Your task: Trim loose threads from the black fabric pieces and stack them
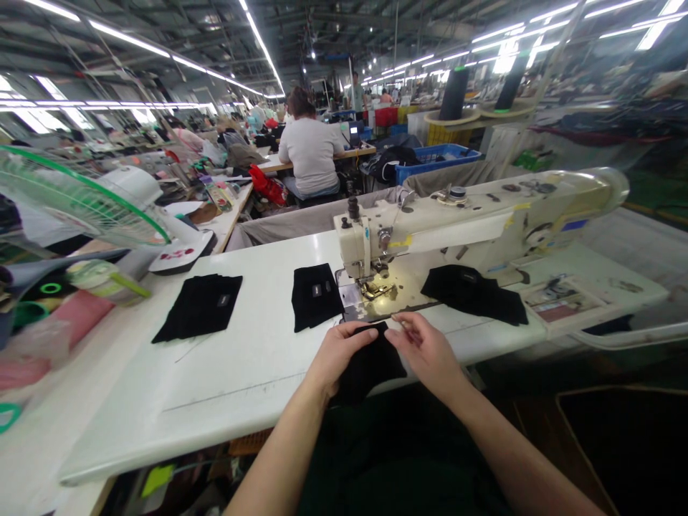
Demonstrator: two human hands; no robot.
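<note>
Black cloth [370, 365] hangs at the desk's [258, 351] near edge, just in front of a sewing machine [473, 233]. The left hand [334, 352] is clamped on its upper edge, thumb on top; the right hand [433, 352] has its fingers bent at the opposite corner, though whether they grip cloth cannot be told. Held this way, the edge is probably kept straight and in sight.

Three more black pieces lie beyond: a middle piece [312, 308] touching the machine's plate, a right-hand piece [473, 294] past the needle, and a far-left piece [198, 308] well apart. The spacing seems meant to keep them separate and within reach; whether any is several layers thick is unclear.

Farther off are one fan [129, 188] with a green rim, at left, and two dark thread cones [454, 94] at right. Behind the machine sit one blue basket [405, 174] and one person in a pale shirt [314, 158], back turned.
</note>
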